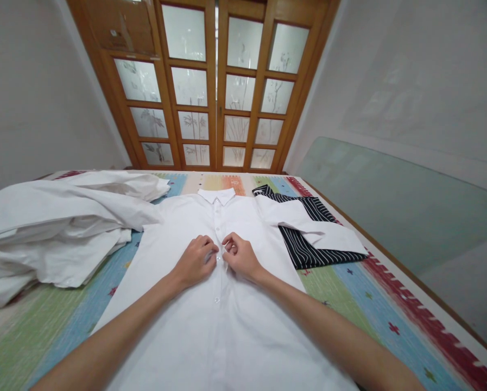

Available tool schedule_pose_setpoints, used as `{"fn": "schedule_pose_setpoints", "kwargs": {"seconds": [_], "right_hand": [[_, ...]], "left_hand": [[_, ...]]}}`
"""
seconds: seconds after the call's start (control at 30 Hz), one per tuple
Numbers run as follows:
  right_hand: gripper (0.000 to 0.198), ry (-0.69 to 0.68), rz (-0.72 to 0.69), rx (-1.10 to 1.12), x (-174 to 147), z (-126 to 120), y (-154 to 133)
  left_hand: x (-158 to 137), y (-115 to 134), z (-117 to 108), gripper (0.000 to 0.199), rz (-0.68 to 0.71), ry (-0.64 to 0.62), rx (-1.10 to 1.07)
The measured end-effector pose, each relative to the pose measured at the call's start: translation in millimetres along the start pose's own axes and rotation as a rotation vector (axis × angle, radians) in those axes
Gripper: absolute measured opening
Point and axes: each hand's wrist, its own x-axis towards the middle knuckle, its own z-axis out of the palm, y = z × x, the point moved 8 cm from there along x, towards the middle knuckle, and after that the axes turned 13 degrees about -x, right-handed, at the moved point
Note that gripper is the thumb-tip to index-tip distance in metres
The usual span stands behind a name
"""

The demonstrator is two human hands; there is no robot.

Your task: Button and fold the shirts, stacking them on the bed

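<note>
Two bare hands are meeting over the button strip of a white long-sleeved collared shirt [214, 331], which is laid out front-up right in front of the person, collar at the far end. Left hand [196, 259] has its fingers curled, thumb close to the fingertips, right at the strip. Right hand [240, 256] is half curled just beside it, also at the strip. Can't tell if either one actually has a button or cloth pinched, since the fingers hide it.

Stuff crowding in: a rumpled heap of white cloth [68, 228] sits on the left, up against the shirt's shoulder, so it's hard to tell where that sleeve ends. On the right, the other sleeve lies across a black-and-white striped cloth [324, 258], covering part of it. All of it's on a colour-banded patterned cover [341, 293]. Both forearms block bits of the shirt too. Background's wooden doors with frosted panes [216, 117], plus a pale green panel [393, 201] by the right wall.
</note>
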Motion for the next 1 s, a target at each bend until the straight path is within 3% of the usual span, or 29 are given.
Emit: {"fn": "schedule_pose_setpoints", "kwargs": {"seconds": [0.2,0.6,0.8,1.0], "right_hand": [[0.021,-0.077,0.073,0.141,2,7,6],[0.017,-0.103,0.044,0.121,1,10,8],[0.014,-0.109,0.032,0.112,0,10,6],[0.012,-0.095,0.026,0.103,0,9,4]], "left_hand": [[-1,3,1,0.010,-0.058,-0.061,-0.127],[-1,-14,2,0.012,-0.371,-0.089,-0.314],[-12,-30,12,0.018,-0.638,-0.084,-0.613],[-15,-33,18,0.026,-0.724,-0.014,-0.850]]}}
